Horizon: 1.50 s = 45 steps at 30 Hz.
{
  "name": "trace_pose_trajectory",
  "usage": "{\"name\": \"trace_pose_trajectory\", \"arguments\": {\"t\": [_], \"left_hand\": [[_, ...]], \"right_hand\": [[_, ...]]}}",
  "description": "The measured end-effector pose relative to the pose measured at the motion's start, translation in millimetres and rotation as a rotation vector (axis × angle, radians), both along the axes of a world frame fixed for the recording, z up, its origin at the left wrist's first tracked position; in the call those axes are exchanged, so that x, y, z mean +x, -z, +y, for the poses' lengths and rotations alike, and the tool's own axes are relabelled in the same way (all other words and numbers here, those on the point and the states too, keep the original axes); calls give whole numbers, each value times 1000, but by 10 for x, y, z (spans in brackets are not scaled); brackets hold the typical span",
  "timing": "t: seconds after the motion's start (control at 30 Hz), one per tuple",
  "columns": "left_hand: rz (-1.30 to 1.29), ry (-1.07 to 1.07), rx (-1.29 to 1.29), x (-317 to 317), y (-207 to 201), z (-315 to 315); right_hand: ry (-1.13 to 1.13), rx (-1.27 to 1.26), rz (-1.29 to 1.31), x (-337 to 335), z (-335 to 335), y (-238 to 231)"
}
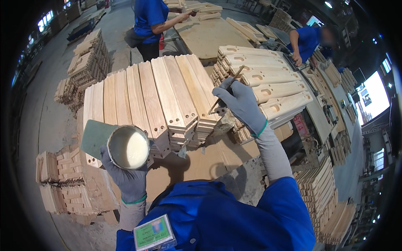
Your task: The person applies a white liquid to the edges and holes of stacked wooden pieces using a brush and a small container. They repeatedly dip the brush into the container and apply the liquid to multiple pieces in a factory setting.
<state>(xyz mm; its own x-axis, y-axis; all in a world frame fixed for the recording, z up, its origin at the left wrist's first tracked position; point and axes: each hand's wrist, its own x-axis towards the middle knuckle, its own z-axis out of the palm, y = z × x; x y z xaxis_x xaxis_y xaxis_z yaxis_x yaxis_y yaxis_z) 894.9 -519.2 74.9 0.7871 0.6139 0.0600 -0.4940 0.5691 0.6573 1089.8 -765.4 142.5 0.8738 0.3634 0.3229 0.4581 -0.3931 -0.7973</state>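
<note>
My gloved left hand [129,180] is wrapped round a round can [118,147] with a pale cream-coloured liquid [137,150] in it. Against the can's left side is a flat green piece [94,140]; whether my fingers hold it too, I cannot tell. My gloved right hand [243,102] pinches a thin stick [238,73], whose lower tip comes down by the drilled end of a wooden board [194,88]. Several pale boards [144,98] lie side by side in stacks before me, with round holes in their near ends.
More shaped wooden parts [272,75] with oval cut-outs are piled to the right. Wood stacks stand at the left [86,62], lower left [63,180] and lower right [318,196]. Two people in blue shirts [148,19] are at the far tables [205,35].
</note>
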Motion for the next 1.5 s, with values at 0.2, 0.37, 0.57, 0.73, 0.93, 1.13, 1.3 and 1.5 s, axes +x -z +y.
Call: {"name": "trace_pose_trajectory", "arguments": {"t": [0.2,0.37,0.57,0.73,0.93,1.13,1.3,1.5], "left_hand": [[144,-257,768,-27,134,-25],[77,-113,493,4,72,-33],[-2,46,39,-3,-54,-5],[205,-233,770,-18,20,-70],[119,-150,485,-35,16,-9],[-104,161,-118,-28,-112,-5],[-125,198,-209,-24,-177,-60],[140,-153,716,-65,-117,-86]], "right_hand": [[63,141,88,77,-166,-125],[76,37,81,77,-131,4],[81,-67,-40,81,-130,81],[151,21,11,106,-196,25],[189,185,120,153,-339,-31],[156,22,86,165,-385,110],[102,-50,-80,124,-278,88],[158,-49,-39,55,-251,7]]}}
